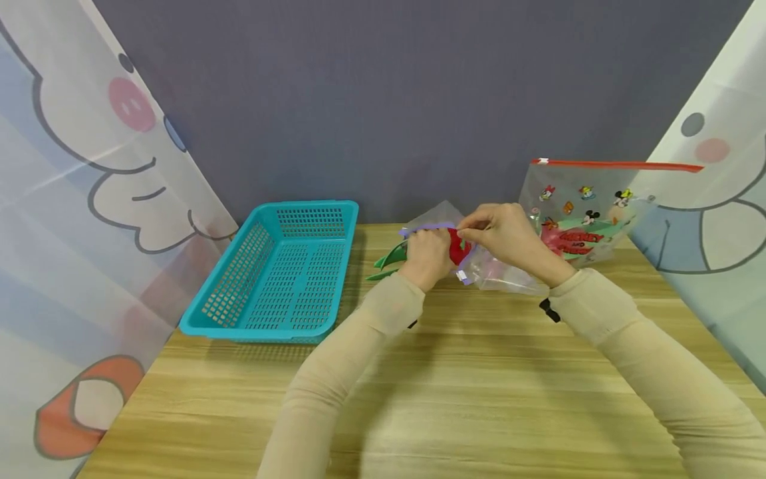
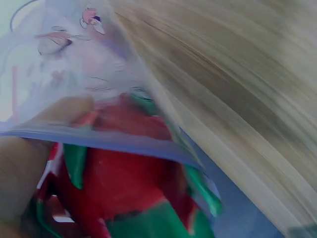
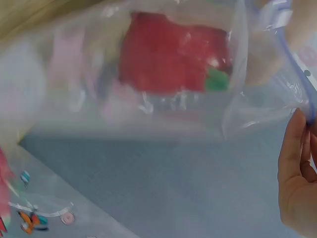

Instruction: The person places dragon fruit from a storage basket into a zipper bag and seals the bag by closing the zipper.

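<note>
A clear zip bag with a purple seal (image 1: 465, 274) lies at the back middle, its mouth open. My left hand (image 1: 427, 256) is at that mouth, fingers curled over a red dragon fruit (image 2: 124, 183) with green scale tips. In the left wrist view the thumb lies along the fruit under the film, and the fruit is partly inside the bag. My right hand (image 1: 509, 233) pinches the bag's edge between thumb and fingertips, seen again in the right wrist view (image 3: 297, 168). Long green leaf-like pieces (image 1: 391, 259) stick out left of my left hand; the hand hides their other ends.
A turquoise basket (image 1: 353, 266) stands on the wooden table (image 1: 467, 386) to the left. At the back right, a larger printed zip bag with a red seal (image 1: 616, 165) stands upright with pink and green contents. A dark wall panel (image 1: 383, 100) closes off the back.
</note>
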Action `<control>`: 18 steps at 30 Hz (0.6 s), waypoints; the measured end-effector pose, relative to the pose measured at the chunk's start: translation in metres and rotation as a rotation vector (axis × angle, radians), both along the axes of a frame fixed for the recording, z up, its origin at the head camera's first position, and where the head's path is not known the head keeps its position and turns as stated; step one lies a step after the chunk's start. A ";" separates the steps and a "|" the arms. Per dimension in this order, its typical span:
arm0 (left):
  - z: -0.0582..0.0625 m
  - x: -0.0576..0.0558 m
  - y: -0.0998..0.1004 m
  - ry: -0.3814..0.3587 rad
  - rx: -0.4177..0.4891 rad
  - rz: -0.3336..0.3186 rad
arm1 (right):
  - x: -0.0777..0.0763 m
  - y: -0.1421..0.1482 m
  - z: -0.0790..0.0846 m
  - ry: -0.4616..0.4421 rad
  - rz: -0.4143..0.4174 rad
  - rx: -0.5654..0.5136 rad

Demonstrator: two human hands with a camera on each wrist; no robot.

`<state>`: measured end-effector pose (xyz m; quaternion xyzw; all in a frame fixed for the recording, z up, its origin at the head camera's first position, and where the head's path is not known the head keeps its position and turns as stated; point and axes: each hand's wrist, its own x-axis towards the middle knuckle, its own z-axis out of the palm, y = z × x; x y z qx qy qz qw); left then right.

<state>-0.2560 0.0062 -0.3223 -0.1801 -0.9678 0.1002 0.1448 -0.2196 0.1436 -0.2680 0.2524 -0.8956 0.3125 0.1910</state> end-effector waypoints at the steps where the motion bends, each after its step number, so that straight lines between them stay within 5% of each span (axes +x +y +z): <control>1: 0.000 -0.002 0.000 -0.023 -0.004 0.014 | -0.001 0.000 -0.001 0.055 0.012 0.016; 6: 0.001 -0.012 0.002 -0.143 0.014 0.090 | -0.003 -0.002 -0.002 0.231 0.053 0.071; 18: -0.001 -0.021 0.002 -0.275 -0.035 0.161 | -0.011 0.002 -0.003 0.223 0.001 0.067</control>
